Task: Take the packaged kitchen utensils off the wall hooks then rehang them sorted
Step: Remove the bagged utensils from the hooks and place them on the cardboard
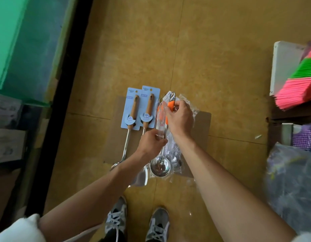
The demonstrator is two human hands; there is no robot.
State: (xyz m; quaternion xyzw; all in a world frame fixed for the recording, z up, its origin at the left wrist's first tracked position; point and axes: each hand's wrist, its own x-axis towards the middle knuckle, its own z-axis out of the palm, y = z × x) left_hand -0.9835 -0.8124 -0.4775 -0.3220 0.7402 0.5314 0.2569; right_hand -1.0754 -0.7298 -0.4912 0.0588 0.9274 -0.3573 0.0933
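Note:
Two wooden-handled utensils on pale blue cards (132, 109) (148, 107) lie side by side on the floor. To their right lies a steel ladle (160, 165) with an orange handle, in a clear plastic bag. My right hand (180, 117) grips the orange handle near its metal hanging loop. My left hand (151, 143) pinches the ladle's shaft and the bag at mid-length. More clear-bagged utensils (187, 105) lie under and beside the ladle. No wall hooks are in view.
The yellow-brown floor (212, 67) spreads ahead. A green wall with a black edge (60, 102) runs down the left. At right stand a white shelf (283, 63), pink and green brooms (301, 89) and plastic-wrapped goods (290, 180). My shoes (158, 224) are at the bottom.

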